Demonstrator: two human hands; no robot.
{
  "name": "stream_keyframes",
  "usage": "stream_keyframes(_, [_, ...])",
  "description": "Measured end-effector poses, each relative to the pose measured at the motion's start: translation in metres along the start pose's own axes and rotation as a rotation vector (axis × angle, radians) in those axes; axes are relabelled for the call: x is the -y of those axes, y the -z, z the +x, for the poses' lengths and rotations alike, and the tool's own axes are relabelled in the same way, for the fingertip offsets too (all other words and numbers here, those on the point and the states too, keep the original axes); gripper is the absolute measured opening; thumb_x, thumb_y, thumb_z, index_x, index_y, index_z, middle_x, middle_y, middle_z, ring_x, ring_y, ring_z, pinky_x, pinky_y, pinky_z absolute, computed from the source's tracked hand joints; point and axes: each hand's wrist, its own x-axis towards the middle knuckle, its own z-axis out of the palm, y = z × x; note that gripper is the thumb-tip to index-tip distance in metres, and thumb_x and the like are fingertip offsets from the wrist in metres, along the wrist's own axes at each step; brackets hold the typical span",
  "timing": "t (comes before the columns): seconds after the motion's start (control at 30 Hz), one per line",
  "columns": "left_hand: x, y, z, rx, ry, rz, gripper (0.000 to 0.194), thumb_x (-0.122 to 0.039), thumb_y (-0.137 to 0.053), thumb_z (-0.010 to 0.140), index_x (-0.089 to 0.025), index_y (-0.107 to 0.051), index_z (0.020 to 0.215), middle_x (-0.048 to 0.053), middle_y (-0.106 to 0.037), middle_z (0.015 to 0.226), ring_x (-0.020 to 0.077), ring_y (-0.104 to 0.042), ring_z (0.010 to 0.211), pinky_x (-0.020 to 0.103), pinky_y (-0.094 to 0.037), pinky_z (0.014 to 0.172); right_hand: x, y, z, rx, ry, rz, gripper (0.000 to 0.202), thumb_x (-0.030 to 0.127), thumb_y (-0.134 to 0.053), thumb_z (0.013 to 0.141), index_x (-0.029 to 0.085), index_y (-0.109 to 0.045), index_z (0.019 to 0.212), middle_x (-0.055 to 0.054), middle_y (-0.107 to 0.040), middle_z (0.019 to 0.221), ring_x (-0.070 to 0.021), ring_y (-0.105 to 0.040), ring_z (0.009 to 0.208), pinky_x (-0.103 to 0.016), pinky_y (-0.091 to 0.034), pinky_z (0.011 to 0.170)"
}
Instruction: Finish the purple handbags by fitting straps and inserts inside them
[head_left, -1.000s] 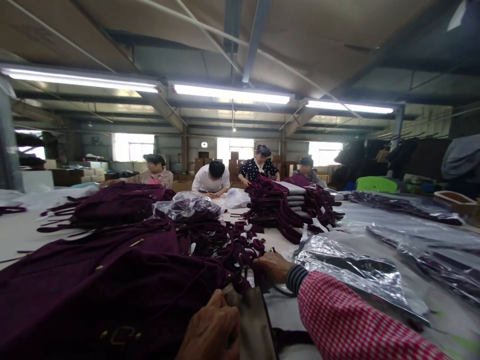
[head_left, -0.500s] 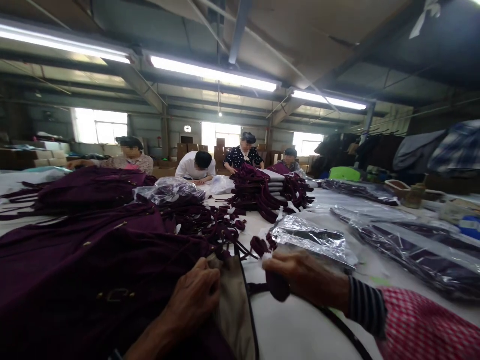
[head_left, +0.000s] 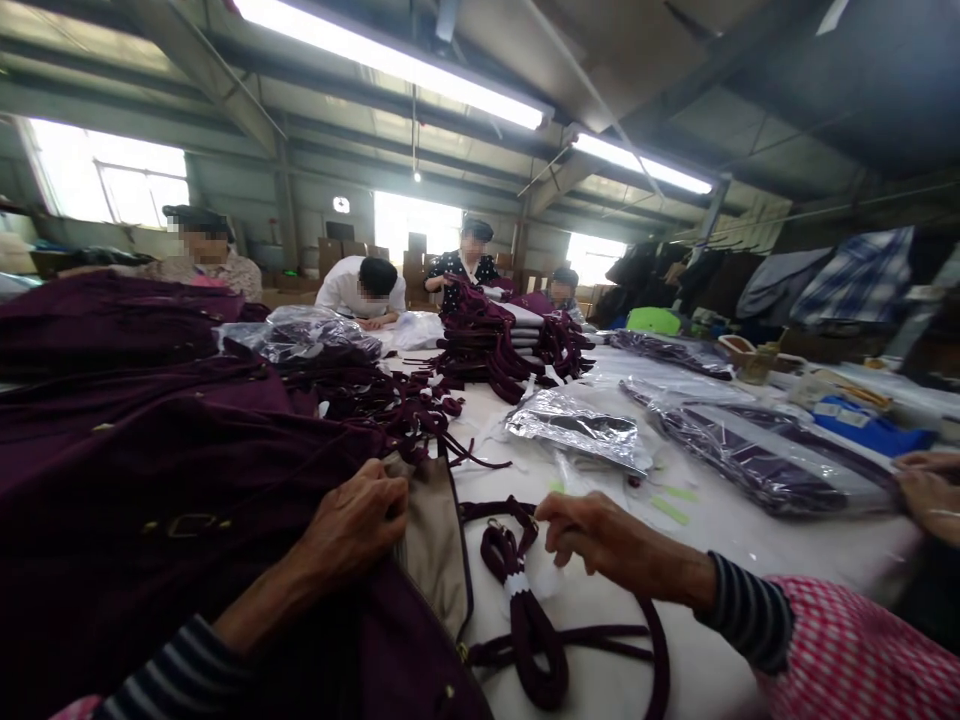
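gripping the edge of the purple bag [head_left: 247, 490], your left hand [head_left: 352, 525] has its fingers clamped on the cloth beside the tan lining [head_left: 433, 545]. just right of the bag, the bundled strap [head_left: 517, 600] lies on the white table [head_left: 720, 640], its white band round the middle. your right hand [head_left: 619, 540] is at the bundle's upper end, fingers bent and slightly apart — whether a tip touches it, you cannot tell. beyond the bag's tan edge is a heap of purple straps [head_left: 405, 405]; farther right of the bag, a clear-wrapped packet [head_left: 581, 425] and another person's hand [head_left: 934, 490]. well beyond the bag — a stack of purple bags [head_left: 506, 345], then a person in polka dots [head_left: 461, 268].
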Motion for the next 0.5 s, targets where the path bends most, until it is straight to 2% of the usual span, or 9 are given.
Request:
stream_keyframes(0.1, [-0.001, 0.001, 0.000, 0.002, 0.009, 0.003, 0.009, -0.017, -0.052, 0.082, -0.020, -0.058, 0.076, -0.001, -0.051, 0.089, 0.0143, -0.054, 0.080, 0.028, -0.035, 0.071, -0.013, 0.013, 0.017, -0.017, -0.098, 0.098, 0.017, 0.022, -0.048, 0.088, 0.014, -0.063, 0.093, -0.005, -0.069, 0.083, -0.0178, -0.073, 0.069, -0.018, -0.043, 0.044])
stream_keyframes(0.2, [-0.003, 0.002, 0.000, 0.015, 0.026, 0.012, 0.008, -0.018, -0.054, 0.083, -0.020, -0.058, 0.076, -0.001, -0.050, 0.088, 0.0139, -0.054, 0.079, 0.027, -0.035, 0.071, -0.021, 0.022, 0.033, -0.011, -0.109, 0.006, 0.019, 0.027, -0.053, 0.089, 0.014, -0.063, 0.079, -0.003, -0.066, 0.071, -0.0152, -0.068, 0.055, -0.019, -0.042, 0.046])
stream_keyframes(0.3, [-0.004, 0.003, 0.000, 0.031, 0.036, 0.023, 0.010, -0.019, -0.054, 0.085, -0.020, -0.057, 0.076, -0.001, -0.050, 0.088, 0.0128, -0.053, 0.077, 0.027, -0.035, 0.070, -0.025, 0.026, 0.045, -0.035, -0.089, -0.204, 0.021, 0.023, -0.055, 0.090, 0.014, -0.062, 0.072, -0.001, -0.063, 0.062, -0.0119, -0.062, 0.050, -0.021, -0.042, 0.054])
stream_keyframes(0.4, [-0.005, 0.002, 0.000, 0.041, 0.055, 0.037, 0.010, -0.018, -0.054, 0.085, -0.020, -0.058, 0.076, -0.001, -0.051, 0.088, 0.0125, -0.054, 0.077, 0.026, -0.035, 0.069, -0.030, 0.026, 0.052, -0.099, -0.033, -0.444, 0.019, 0.017, -0.058, 0.087, 0.015, -0.064, 0.069, -0.001, -0.062, 0.062, -0.0115, -0.057, 0.056, -0.022, -0.037, 0.059])
stream_keyframes(0.5, [-0.004, 0.001, 0.001, 0.040, 0.058, 0.047, 0.009, -0.018, -0.055, 0.085, -0.020, -0.059, 0.077, -0.001, -0.051, 0.088, 0.0124, -0.054, 0.076, 0.026, -0.035, 0.068, -0.033, 0.023, 0.052, -0.098, -0.022, -0.507, 0.016, 0.011, -0.058, 0.084, 0.015, -0.067, 0.072, -0.001, -0.063, 0.065, -0.0115, -0.053, 0.059, -0.023, -0.033, 0.059])
